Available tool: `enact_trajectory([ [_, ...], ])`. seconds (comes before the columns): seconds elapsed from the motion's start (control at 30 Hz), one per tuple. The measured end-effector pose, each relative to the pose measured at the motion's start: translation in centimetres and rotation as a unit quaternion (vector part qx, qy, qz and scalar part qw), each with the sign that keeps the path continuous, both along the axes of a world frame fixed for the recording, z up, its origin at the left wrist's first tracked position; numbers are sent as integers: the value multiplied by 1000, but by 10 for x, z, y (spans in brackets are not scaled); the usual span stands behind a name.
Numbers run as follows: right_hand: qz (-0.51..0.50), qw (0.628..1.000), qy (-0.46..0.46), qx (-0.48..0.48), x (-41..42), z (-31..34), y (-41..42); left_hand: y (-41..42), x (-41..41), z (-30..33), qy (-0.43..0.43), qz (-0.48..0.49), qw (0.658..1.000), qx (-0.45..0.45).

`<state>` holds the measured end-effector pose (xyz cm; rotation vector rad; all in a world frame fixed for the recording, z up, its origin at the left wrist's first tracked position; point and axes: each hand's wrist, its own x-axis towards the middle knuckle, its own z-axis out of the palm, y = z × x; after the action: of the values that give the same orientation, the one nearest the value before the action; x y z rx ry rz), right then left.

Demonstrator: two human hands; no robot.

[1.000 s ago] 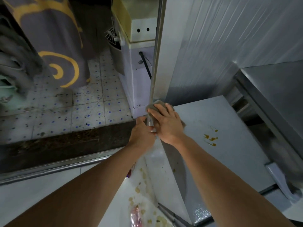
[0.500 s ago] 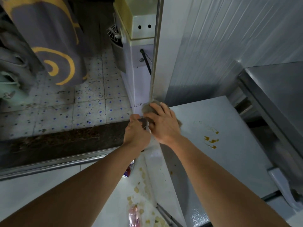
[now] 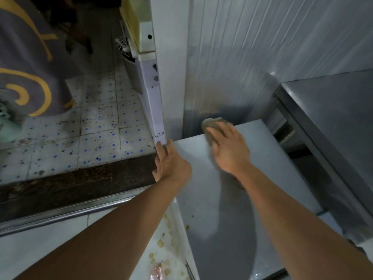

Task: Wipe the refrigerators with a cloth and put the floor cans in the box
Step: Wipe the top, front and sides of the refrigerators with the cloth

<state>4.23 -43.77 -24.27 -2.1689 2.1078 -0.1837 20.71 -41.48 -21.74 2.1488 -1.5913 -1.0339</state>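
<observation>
- on the flat white top of the low refrigerator (image 3: 262, 178), near its far edge, the cloth (image 3: 212, 123) is pressed down under the right hand (image 3: 228, 150).
- the right grip is laid over the cloth with fingers bent around its near side; whether the cloth is pinched or only pressed cannot be told, as hand and cloth are blurred.
- the grey-brown cloth is seen bunched, with its far end sticking out past the fingertips, close to the ribbed metal wall (image 3: 262, 57) behind the refrigerator.
- the left hand (image 3: 171, 162) is set at the far left corner of the refrigerator top, its fingers stretched forward and touching the corner, beside the foot of a white upright panel (image 3: 157, 110); nothing is held in this grip.
- both forearms are bare and are reached forward from the bottom of the view.
- to the right, a steel worktop (image 3: 333, 118) is seen, standing higher than the refrigerator top and just beside it.
- to the left, a tiled floor (image 3: 90, 138) with blue dots and dark specks is seen, with a grey and yellow patterned fabric (image 3: 30, 67) hanging over it.
- at the bottom, a pink wrapped item (image 3: 159, 273) and yellowish crumbs are seen on a white surface beside the refrigerator.
</observation>
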Motion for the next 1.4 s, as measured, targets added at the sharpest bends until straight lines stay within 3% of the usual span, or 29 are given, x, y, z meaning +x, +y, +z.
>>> enact_trajectory([
  [0.1, -95, 995, 10, 21, -48, 3, -9, -5, -8, -7, -34, 11, 999, 41],
  [0.17, -107, 994, 7, 32, -47, 7, -7, -10, -10, -9, -50, 21, 997, 56],
  [0.33, 45, 997, -69, -2, 21, 7, 40, -20, -23, -14, -184, -63, 981, -18],
  [0.47, 58, 996, -63, 3, -6, 3, 30, -21, -32, -24, -175, -85, 981, -28],
  [0.6, -77, 997, -24, -10, -71, -3, -10, -18, -31, -32, -191, -77, 977, -54],
  [0.77, -164, 981, -99, 13, -98, 0, -34, -19, -33, -32, -203, -78, 975, -49],
  [1.13, -237, 972, -6, -1, -93, 3, 117, -17, -32, -26, -190, -78, 978, -46],
  [1.4, -192, 980, -34, 24, -96, 1, 68, 26, -24, -28, -168, -168, 970, -57],
])
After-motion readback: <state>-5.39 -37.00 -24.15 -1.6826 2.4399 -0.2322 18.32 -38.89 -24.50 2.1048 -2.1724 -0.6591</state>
